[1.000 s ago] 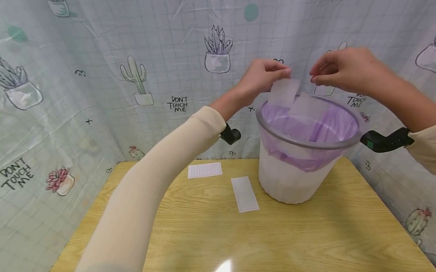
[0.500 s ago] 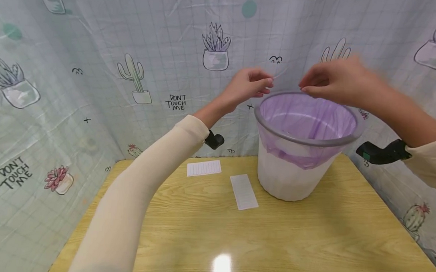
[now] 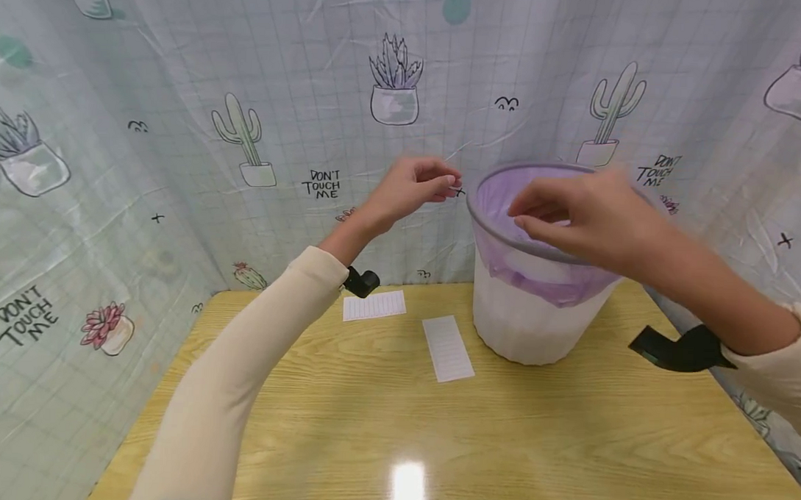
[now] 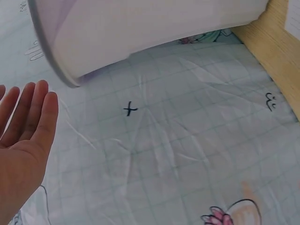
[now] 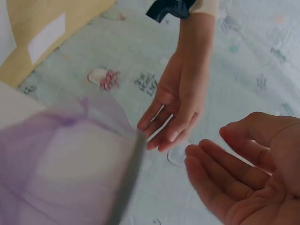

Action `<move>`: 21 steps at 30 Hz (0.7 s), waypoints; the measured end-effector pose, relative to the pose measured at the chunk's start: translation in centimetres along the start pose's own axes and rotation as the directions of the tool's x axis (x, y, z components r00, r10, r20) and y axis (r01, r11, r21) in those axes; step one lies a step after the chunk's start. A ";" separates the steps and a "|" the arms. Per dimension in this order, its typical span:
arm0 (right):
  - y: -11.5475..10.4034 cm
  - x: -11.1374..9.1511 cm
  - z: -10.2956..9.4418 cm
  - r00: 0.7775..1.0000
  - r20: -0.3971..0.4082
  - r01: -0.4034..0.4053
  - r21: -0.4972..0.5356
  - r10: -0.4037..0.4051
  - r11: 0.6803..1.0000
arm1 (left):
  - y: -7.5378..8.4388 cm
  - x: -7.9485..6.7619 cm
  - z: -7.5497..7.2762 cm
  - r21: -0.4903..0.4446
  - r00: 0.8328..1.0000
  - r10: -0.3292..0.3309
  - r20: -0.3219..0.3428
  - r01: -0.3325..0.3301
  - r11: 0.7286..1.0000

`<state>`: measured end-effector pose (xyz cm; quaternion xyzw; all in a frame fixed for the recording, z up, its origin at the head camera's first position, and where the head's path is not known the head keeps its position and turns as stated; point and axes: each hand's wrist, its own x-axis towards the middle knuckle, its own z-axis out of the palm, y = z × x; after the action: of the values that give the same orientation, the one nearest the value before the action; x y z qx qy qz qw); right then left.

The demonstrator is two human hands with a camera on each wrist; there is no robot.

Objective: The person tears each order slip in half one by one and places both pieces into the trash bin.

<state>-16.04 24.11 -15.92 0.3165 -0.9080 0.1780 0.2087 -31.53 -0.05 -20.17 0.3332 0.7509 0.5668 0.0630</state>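
A white waste bin [image 3: 520,324] with a purple bag liner [image 3: 561,289] and a grey rim ring stands at the back right of the table. My left hand [image 3: 409,185] hovers to the left of the bin's rim, fingers relaxed, holding nothing. Over the front of the rim is my right hand [image 3: 583,212], its fingers loosely bent and nothing between them, as the right wrist view confirms. On the table to the bin's left lie two ruled paper slips, one slip [image 3: 448,349] close to the bin and another slip [image 3: 374,306] farther back. The bin's bottom inside is hidden.
The wooden table [image 3: 368,418] ends against a hanging curtain [image 3: 301,70] printed with cacti, behind it and at both sides. A black wrist camera [image 3: 362,282] sits on the left wrist and another black wrist camera [image 3: 678,349] on the right.
Two pale paper pieces, over the bin's mouth a second ago, are out of sight now. The left hand has moved left and down; the right has come down and left toward the front rim.
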 end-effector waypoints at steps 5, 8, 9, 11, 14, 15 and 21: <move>-0.9 -1.9 2.9 0.976 -0.081 0.208 0.050 -0.203 0.977 | -1.8 -2.1 0.1 0.060 0.998 0.029 0.049 -0.032 0.998; -1.3 -3.0 4.6 0.962 -0.093 0.265 0.084 -0.257 0.961 | -2.8 -3.3 0.4 0.114 0.997 0.044 0.070 -0.051 0.992; -1.4 -3.3 5.3 0.961 -0.088 0.269 0.097 -0.260 0.958 | -3.2 -3.7 0.5 0.138 0.996 0.048 0.075 -0.058 0.989; -1.6 -4.0 6.5 0.962 -0.078 0.268 0.117 -0.260 0.956 | -3.8 -4.4 0.7 0.185 0.995 0.052 0.082 -0.066 0.980; -1.5 -4.9 8.5 0.966 -0.066 0.255 0.131 -0.249 0.958 | -4.8 -5.5 1.2 0.261 0.995 0.046 0.087 -0.068 0.963; -1.4 -5.2 9.2 0.967 -0.065 0.253 0.135 -0.246 0.958 | -5.1 -5.9 1.4 0.279 0.995 0.045 0.090 -0.069 0.958; -0.3 -6.8 13.4 0.962 -0.080 0.270 0.170 -0.260 0.948 | -7.3 -7.7 2.7 0.311 0.993 0.047 0.104 -0.077 0.947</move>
<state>-14.62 21.21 -30.57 0.4479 -0.8313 0.2384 0.2269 -27.46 -3.32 -29.83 0.3891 0.8168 0.4251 0.0270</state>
